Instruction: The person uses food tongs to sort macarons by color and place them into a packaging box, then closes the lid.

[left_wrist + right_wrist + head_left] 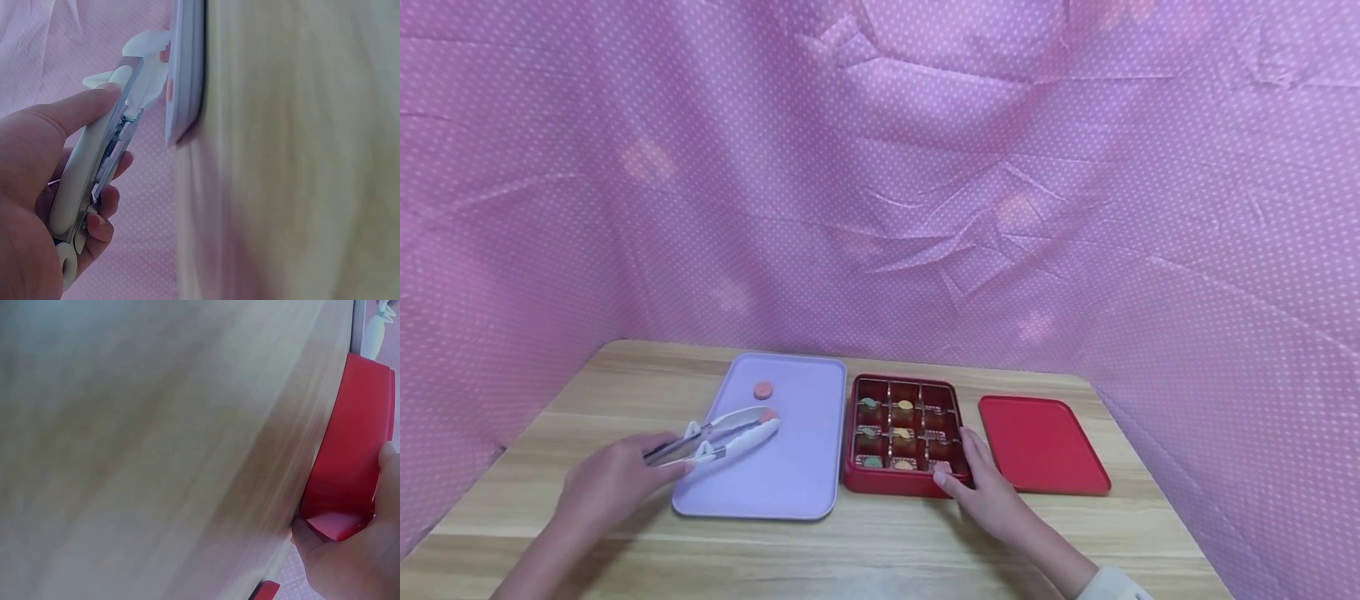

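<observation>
My left hand [617,479] grips metal tongs [748,439] with white tips, thumb along one handle in the left wrist view. The tips reach over the lilac tray [797,479], one on either side of a pink disc-shaped piece [768,414]. Just behind it on the tray lies another pink disc [763,390]. My right hand [996,500] holds the near right corner of a red box [887,481], thumb on its rim. Inside the box's divided compartments are green discs [872,462] at left, yellow discs [905,405] in the middle and a pink disc [942,467] at near right.
A flat red lid [1041,446] lies right of the box. Tray, box and lid stand side by side on a wooden table [865,550]. Pink dotted cloth [880,208] hangs behind the table and along both sides.
</observation>
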`<state>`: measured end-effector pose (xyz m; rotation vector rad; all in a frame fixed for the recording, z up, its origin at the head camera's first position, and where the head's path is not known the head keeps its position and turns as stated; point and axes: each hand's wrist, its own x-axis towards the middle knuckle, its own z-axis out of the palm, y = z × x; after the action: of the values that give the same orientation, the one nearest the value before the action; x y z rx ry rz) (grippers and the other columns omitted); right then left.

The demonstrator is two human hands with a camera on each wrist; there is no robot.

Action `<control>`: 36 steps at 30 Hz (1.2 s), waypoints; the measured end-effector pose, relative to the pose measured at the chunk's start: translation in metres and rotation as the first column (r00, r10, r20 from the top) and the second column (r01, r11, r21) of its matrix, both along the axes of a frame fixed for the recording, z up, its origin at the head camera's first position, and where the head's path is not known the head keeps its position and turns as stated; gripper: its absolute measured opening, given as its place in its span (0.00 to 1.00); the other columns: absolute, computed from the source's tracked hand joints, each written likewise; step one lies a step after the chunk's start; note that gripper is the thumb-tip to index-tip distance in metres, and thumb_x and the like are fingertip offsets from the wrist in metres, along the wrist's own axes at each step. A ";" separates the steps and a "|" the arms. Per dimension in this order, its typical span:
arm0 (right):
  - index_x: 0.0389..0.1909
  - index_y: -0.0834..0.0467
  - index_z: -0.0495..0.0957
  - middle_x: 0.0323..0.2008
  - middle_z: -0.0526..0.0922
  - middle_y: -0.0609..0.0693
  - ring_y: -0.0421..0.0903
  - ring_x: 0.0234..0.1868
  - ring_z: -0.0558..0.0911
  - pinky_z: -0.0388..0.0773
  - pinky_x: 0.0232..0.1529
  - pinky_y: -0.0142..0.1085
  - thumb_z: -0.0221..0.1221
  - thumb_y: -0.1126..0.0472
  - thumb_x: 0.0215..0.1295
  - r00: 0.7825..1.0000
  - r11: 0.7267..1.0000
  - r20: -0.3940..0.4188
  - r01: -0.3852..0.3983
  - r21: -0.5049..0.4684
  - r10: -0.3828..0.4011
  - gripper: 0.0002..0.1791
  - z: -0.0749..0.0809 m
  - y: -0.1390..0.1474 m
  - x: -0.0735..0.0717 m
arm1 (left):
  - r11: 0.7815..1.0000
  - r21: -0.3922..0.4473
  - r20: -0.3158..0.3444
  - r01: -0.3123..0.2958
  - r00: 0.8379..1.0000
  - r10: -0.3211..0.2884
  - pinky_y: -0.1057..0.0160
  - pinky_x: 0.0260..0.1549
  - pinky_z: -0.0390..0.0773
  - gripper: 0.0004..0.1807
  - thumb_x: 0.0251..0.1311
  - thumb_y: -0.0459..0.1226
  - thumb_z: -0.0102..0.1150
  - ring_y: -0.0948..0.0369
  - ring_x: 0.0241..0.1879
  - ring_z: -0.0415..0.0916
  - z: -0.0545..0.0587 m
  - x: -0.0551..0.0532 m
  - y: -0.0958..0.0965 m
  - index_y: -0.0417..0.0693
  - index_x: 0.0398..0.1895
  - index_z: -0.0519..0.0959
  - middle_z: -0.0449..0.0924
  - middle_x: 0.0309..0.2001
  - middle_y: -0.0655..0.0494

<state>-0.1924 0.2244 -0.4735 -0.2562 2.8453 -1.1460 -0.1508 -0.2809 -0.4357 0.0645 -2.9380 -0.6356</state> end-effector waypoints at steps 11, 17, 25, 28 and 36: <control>0.82 0.45 0.43 0.81 0.45 0.51 0.59 0.80 0.53 0.59 0.72 0.63 0.58 0.33 0.66 1.000 1.000 -0.010 -0.003 -0.007 0.003 0.52 0.000 0.000 0.000 | 0.999 0.017 -0.071 0.042 0.997 -0.041 0.49 0.33 0.75 0.40 0.51 0.69 0.65 0.41 0.49 0.83 0.009 -0.011 0.026 0.53 0.60 0.82 0.84 0.55 0.43; 0.82 0.45 0.42 0.82 0.45 0.51 0.58 0.80 0.52 0.59 0.71 0.63 0.58 0.33 0.67 1.000 1.000 -0.005 -0.003 -0.006 0.003 0.52 0.001 0.000 0.001 | 0.998 0.037 -0.095 0.058 0.994 -0.054 0.53 0.31 0.74 0.39 0.49 0.67 0.68 0.49 0.44 0.84 0.013 -0.017 0.039 0.53 0.59 0.83 0.85 0.54 0.45; 0.82 0.45 0.43 0.81 0.45 0.51 0.59 0.79 0.54 0.60 0.70 0.64 0.59 0.34 0.66 1.000 1.000 -0.013 -0.005 -0.012 0.005 0.51 0.001 0.000 0.002 | 0.998 0.037 -0.006 0.044 0.999 -0.044 0.47 0.37 0.75 0.43 0.47 0.68 0.68 0.45 0.50 0.81 0.022 -0.024 0.054 0.53 0.62 0.81 0.80 0.61 0.40; 0.82 0.44 0.43 0.81 0.45 0.51 0.58 0.79 0.53 0.60 0.71 0.64 0.59 0.33 0.66 1.000 1.000 -0.004 -0.003 -0.013 0.003 0.51 0.001 -0.001 0.001 | 0.998 0.038 -0.002 0.045 0.999 -0.045 0.44 0.39 0.75 0.43 0.47 0.68 0.68 0.43 0.52 0.80 0.024 -0.026 0.060 0.54 0.63 0.80 0.79 0.62 0.40; 0.82 0.44 0.43 0.81 0.45 0.51 0.58 0.79 0.53 0.60 0.71 0.63 0.59 0.33 0.66 1.000 1.000 -0.011 -0.006 -0.015 0.005 0.51 0.001 0.000 0.001 | 0.994 0.033 -0.062 0.102 0.993 -0.100 0.38 0.44 0.76 0.39 0.49 0.65 0.69 0.42 0.55 0.80 0.027 -0.031 0.081 0.56 0.61 0.82 0.82 0.60 0.44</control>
<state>-0.1915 0.2245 -0.4724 -0.2722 2.8447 -1.1697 -0.1820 -0.2001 -0.4083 -0.0984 -2.8871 -0.6916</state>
